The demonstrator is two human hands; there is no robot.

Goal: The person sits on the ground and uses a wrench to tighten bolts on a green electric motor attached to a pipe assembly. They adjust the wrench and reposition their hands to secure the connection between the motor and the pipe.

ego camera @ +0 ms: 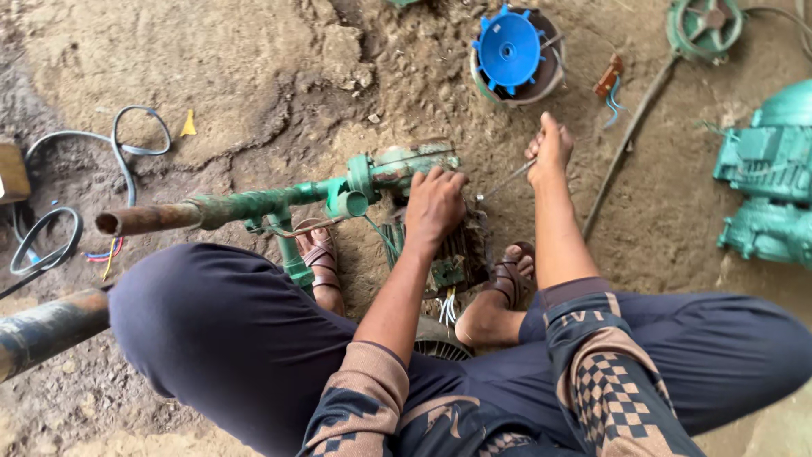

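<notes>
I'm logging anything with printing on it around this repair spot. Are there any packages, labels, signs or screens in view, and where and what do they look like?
No packages, labels, signs or screens show.
Only print in view: pale lettering on a dark band of the patterned sleeve by the right arm.
Flat brown thing at the left edge: partly cut off, cannot tell whether it is a box.

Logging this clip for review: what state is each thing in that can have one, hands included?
Left hand: palm down, pressing on the pump.
Right hand: closed grip on a thin metal tool.
Thin metal tool: held, tip at the pump.
Green pump: on the ground between the feet, wires hanging out.
Blue fan: lying apart on a round housing.
Rusty pipe: joined to the pump, end open.
</notes>
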